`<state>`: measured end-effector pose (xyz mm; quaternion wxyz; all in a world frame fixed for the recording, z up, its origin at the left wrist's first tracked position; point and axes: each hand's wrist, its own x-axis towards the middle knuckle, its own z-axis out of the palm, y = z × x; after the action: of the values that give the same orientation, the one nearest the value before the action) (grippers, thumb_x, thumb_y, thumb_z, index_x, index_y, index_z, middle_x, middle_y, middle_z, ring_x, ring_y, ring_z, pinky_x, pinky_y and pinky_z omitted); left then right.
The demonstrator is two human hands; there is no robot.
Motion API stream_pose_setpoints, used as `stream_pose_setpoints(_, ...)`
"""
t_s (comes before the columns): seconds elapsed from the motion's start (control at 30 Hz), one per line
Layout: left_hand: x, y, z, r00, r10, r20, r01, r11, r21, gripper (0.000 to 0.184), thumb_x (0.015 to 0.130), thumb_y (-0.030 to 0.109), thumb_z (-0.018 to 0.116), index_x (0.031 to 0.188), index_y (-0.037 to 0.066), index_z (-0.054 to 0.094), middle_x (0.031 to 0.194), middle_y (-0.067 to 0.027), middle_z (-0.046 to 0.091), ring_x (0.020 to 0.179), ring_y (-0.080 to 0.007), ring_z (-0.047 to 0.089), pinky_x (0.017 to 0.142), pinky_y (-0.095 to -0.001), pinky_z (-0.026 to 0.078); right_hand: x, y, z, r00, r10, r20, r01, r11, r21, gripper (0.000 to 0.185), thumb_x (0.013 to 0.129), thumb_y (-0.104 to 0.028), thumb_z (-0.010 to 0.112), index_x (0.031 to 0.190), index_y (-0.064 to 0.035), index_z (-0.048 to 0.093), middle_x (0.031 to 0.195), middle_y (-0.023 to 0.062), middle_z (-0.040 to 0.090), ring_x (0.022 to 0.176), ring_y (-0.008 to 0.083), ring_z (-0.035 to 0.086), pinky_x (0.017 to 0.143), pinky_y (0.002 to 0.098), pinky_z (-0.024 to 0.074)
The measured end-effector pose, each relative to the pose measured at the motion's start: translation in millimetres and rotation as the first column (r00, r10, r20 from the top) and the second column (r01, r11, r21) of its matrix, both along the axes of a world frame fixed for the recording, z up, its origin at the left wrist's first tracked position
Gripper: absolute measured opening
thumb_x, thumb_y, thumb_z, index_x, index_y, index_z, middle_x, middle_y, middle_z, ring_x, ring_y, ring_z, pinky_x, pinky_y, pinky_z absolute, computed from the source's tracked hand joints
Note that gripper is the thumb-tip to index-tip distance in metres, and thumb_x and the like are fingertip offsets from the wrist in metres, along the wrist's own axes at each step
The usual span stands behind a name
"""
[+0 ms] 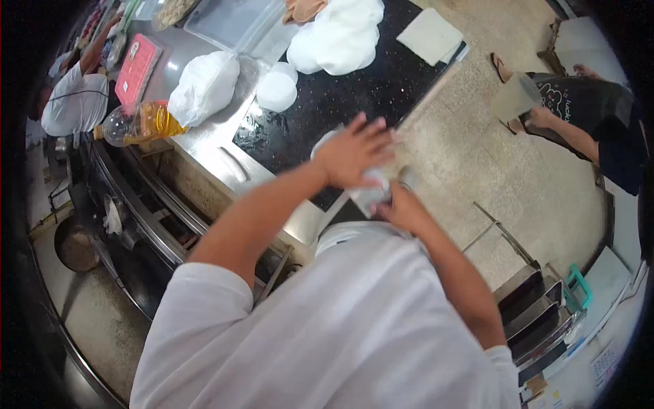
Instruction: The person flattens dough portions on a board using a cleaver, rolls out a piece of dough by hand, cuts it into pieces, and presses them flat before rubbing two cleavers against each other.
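Note:
My left hand [354, 153] is over the near end of the black speckled worktop, its fingers spread and somewhat blurred. A round white piece [325, 141] shows partly from under its wrist. Close to my body, my right hand [407, 210] has its fingers curled around a blurred whitish thing [373, 193], whose kind I cannot make out. That thing sits just below the left palm. Farther up the worktop lie small white rounds [277, 88] and a large heap of white rounded pieces [337, 37].
A white plastic bag [204, 87] and an oil bottle [143, 124] lie left of the black worktop [340, 102]. Pale square sheets [430, 36] rest at its far corner. A stove with woks is at left. Another person [586, 116] stands right, holding a pale sheet.

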<state>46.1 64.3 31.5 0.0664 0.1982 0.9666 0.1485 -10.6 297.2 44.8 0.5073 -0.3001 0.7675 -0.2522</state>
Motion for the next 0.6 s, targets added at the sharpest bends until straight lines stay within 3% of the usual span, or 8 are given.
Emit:
stream_pose_setpoints(0.07,2.4,19.9,-12.2,0.989,-0.144,-0.033,0.147,0.983,0.110,0.071,0.092,0.066,0.051,0.146,0.020,0.054,0.159,-0.0105,0.041,0.151,-0.0360,0.029,0.122,-0.0632,0.013,6.7,2.9,9.2,0.999,-0.004,-0.036,0.008,0.992,0.126,0.073,0.080,-0.040,0.083,0.127,0.0051,0.051,0.100,0.0280,0.071,0.096,0.0453,0.069,0.082,0.0507,0.0548)
stream_pose_setpoints(0.13,-24.6,16.5,-16.6,0.994,-0.098,-0.046,0.102,0.990,0.098,0.072,0.091,0.067,0.053,0.145,0.020,0.055,0.158,-0.0105,0.043,0.151,-0.0358,0.029,0.122,-0.0631,0.014,3.9,6.4,14.4,0.984,-0.086,-0.155,0.118,0.970,0.213,0.067,0.079,-0.039,0.084,0.120,0.0021,0.051,0.100,0.0298,0.070,0.097,0.0457,0.069,0.082,0.0519,0.0546)
stream_pose_setpoints(0.2,-46.0,10.2,-6.8,0.992,-0.025,-0.127,0.032,0.998,0.053,0.071,0.091,0.067,0.054,0.144,0.020,0.056,0.155,-0.0110,0.046,0.150,-0.0346,0.031,0.121,-0.0615,0.017,-26.8,-3.9,13.4,0.977,-0.022,-0.214,0.071,0.971,0.227,0.069,0.077,-0.042,0.085,0.119,0.0014,0.051,0.101,0.0289,0.070,0.097,0.0442,0.070,0.081,0.0514,0.0553)
stream_pose_setpoints(0.37,-91.3,-25.8,-13.7,0.962,0.092,-0.255,-0.081,0.995,0.053,0.073,0.093,0.067,0.051,0.148,0.020,0.051,0.159,-0.0129,0.040,0.151,-0.0364,0.029,0.122,-0.0612,0.017,-68.9,-40.5,27.0,0.938,-0.003,-0.348,0.057,0.988,0.144,0.067,0.077,-0.042,0.084,0.119,0.0007,0.055,0.105,0.0286,0.070,0.100,0.0444,0.069,0.083,0.0513,0.0551)
stream_pose_setpoints(0.4,-86.2,-28.0,-10.3,0.959,0.097,-0.266,-0.087,0.995,0.050,0.073,0.093,0.067,0.051,0.148,0.020,0.051,0.159,-0.0129,0.040,0.151,-0.0364,0.029,0.122,-0.0612,0.017,-55.8,-39.0,22.8,0.954,-0.093,-0.286,0.111,0.993,0.049,0.067,0.077,-0.043,0.083,0.121,0.0004,0.055,0.105,0.0287,0.070,0.100,0.0446,0.069,0.084,0.0519,0.0548)
stream_pose_setpoints(0.47,-47.7,-27.2,-1.6,0.981,0.063,-0.183,-0.052,0.997,0.064,0.074,0.093,0.069,0.050,0.151,0.023,0.048,0.161,-0.0129,0.037,0.152,-0.0371,0.027,0.123,-0.0605,0.015,-16.8,-26.1,9.5,0.969,-0.155,-0.193,0.152,0.988,-0.029,0.067,0.078,-0.043,0.083,0.122,0.0001,0.056,0.105,0.0288,0.070,0.101,0.0448,0.069,0.085,0.0524,0.0545)
stream_pose_setpoints(0.53,4.2,-27.8,-7.7,0.999,0.020,-0.036,-0.021,1.000,-0.009,0.076,0.090,0.069,0.053,0.151,0.025,0.048,0.162,-0.0111,0.037,0.153,-0.0360,0.025,0.124,-0.0599,0.011,12.3,-20.4,-6.4,0.994,-0.010,-0.105,0.014,0.999,0.036,0.072,0.077,-0.045,0.083,0.126,-0.0002,0.055,0.104,0.0286,0.071,0.100,0.0448,0.069,0.085,0.0539,0.0541)
stream_pose_setpoints(0.6,5.7,-24.5,-8.8,0.998,0.055,-0.034,-0.053,0.996,0.068,0.075,0.090,0.070,0.053,0.150,0.025,0.050,0.161,-0.0087,0.038,0.152,-0.0354,0.027,0.123,-0.0607,0.011,3.6,-30.2,8.9,0.985,-0.010,-0.170,0.028,0.994,0.104,0.072,0.077,-0.045,0.083,0.125,0.0002,0.054,0.100,0.0268,0.071,0.097,0.0443,0.070,0.084,0.0521,0.0545)
